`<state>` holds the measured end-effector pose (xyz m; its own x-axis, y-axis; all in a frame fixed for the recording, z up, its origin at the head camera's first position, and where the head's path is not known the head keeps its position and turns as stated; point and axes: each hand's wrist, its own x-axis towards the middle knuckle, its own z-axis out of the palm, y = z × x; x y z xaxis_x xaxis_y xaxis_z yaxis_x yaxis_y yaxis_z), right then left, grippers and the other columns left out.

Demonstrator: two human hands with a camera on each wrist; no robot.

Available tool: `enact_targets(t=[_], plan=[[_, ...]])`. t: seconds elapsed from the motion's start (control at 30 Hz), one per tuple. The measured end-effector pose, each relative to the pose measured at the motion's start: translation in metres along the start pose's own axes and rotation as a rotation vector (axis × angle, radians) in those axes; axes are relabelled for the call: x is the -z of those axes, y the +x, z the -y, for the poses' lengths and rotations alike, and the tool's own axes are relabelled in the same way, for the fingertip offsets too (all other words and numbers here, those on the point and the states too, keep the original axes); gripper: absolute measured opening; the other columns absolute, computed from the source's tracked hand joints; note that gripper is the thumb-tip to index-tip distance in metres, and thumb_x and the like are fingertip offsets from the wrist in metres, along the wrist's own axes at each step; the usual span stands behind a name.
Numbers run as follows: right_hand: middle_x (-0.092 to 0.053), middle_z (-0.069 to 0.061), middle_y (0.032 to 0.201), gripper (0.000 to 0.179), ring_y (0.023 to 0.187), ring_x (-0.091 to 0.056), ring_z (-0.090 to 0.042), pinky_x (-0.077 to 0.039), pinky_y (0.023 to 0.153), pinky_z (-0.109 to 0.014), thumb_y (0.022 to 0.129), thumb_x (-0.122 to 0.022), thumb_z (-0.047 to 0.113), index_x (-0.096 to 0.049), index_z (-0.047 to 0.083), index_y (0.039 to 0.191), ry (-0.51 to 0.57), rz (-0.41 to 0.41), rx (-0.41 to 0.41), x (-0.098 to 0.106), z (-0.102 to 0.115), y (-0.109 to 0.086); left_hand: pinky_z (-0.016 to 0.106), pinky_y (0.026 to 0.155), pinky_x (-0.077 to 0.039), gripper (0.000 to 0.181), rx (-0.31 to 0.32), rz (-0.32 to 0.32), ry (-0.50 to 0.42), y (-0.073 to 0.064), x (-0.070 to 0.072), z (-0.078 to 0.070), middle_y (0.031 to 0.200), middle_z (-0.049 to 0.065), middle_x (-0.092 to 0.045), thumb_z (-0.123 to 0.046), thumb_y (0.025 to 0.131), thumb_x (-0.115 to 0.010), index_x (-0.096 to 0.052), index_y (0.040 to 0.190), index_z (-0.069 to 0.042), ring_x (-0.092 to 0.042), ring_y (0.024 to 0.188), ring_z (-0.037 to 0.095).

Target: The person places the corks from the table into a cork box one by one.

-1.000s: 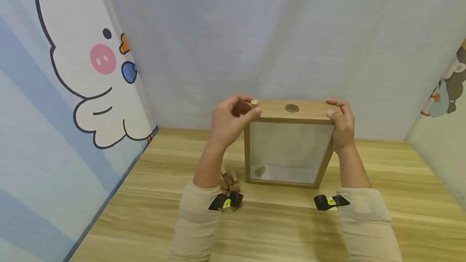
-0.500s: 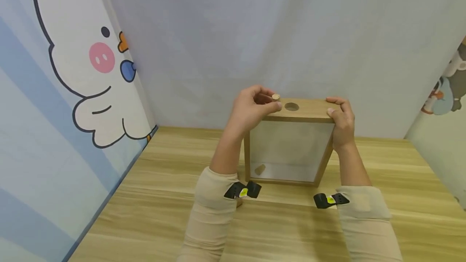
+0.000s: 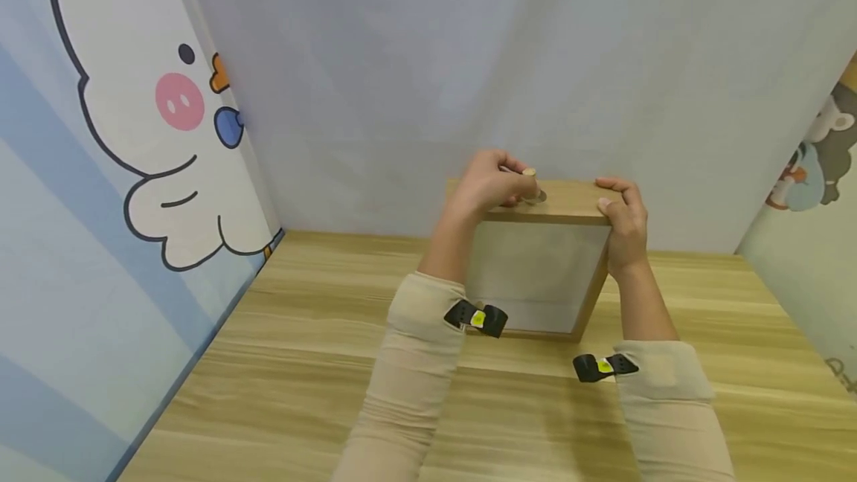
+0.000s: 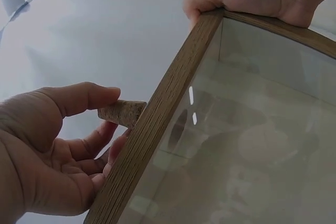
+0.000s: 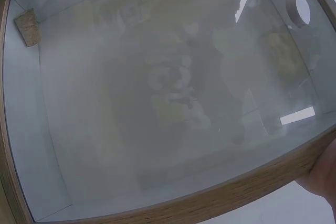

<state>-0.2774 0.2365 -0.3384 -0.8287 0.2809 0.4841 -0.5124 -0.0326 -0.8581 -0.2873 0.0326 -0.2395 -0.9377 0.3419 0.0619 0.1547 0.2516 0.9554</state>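
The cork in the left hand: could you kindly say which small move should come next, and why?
Probably lower the cork into the round hole: the left hand pinches it just above the glass-fronted wooden box, by that opening; the right hand grips the box; another cork lies inside.

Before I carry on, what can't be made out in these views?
- Head: the wooden box's lower left corner, behind the left sleeve and strap.
- Head: part of the hole and the pinched cork's side, behind the left hand.
- Left wrist: the box's bottom, cut off by the picture's edge.
- Right wrist: most of the right hand, cut off by the right edge.
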Motion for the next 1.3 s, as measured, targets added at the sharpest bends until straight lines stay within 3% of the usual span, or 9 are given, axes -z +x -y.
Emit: enact_targets(t=[0.23,0.43,0.63,0.93,1.03,1.3], plan=[[-0.047,-0.005,0.109,0.029,0.096,-0.042,-0.018,-0.028,0.081,-0.035,0.084,-0.041,0.011,-0.061,0.016,0.104,-0.009,0.006,-0.002,-0.001,0.002,-0.001,0.024,0.054,-0.049,0.017,0.044,-0.082,0.110,0.007,-0.007,-0.002,0.086,0.007,-0.061,-0.008,0.078,-0.071,-0.061,0.091,-0.004,-0.055,0.061,0.016],[-0.046,-0.005,0.110,0.029,0.096,-0.041,-0.018,-0.029,0.080,-0.035,0.084,-0.040,0.010,-0.060,0.015,0.104,-0.008,0.007,-0.013,0.000,0.002,-0.002,0.026,0.056,-0.049,0.023,0.047,-0.089,0.134,0.003,-0.009,-0.001,0.088,0.003,-0.060,-0.014,0.076,-0.074,-0.060,0.094,-0.010,-0.057,0.065,0.017],[-0.047,-0.006,0.107,0.029,0.094,-0.042,-0.020,-0.030,0.078,-0.036,0.083,-0.041,0.011,-0.061,0.015,0.104,0.000,0.000,-0.004,0.001,0.000,-0.003,0.030,0.066,-0.049,0.036,-0.055,-0.073,0.065,-0.023,-0.008,0.003,0.094,0.002,-0.061,-0.025,0.078,-0.076,-0.059,0.106,-0.009,-0.059,0.080,0.018],[-0.048,-0.005,0.108,0.030,0.095,-0.043,-0.020,-0.030,0.078,-0.037,0.081,-0.041,0.011,-0.061,0.014,0.103,-0.034,-0.015,0.005,0.000,0.001,-0.001,0.027,0.067,-0.049,0.029,-0.302,-0.060,0.044,-0.061,-0.011,0.008,0.090,0.001,-0.061,-0.021,0.081,-0.074,-0.062,0.103,-0.006,-0.058,0.082,0.014],[-0.049,-0.005,0.107,0.031,0.096,-0.043,-0.020,-0.030,0.080,-0.036,0.081,-0.041,0.010,-0.062,0.013,0.103,-0.046,-0.027,0.013,0.000,0.000,-0.001,0.026,0.069,-0.049,0.029,-0.316,-0.056,0.045,-0.070,-0.011,0.015,0.092,0.003,-0.061,-0.020,0.081,-0.074,-0.062,0.104,-0.006,-0.058,0.082,0.015],[-0.051,-0.005,0.104,0.031,0.093,-0.044,-0.020,-0.029,0.079,-0.035,0.080,-0.041,0.009,-0.062,0.014,0.101,-0.030,-0.036,0.035,0.000,-0.001,0.001,0.026,0.074,-0.048,0.027,-0.258,-0.065,0.066,-0.086,-0.006,0.040,0.095,0.004,-0.061,-0.019,0.082,-0.073,-0.062,0.104,-0.009,-0.057,0.083,0.016]])
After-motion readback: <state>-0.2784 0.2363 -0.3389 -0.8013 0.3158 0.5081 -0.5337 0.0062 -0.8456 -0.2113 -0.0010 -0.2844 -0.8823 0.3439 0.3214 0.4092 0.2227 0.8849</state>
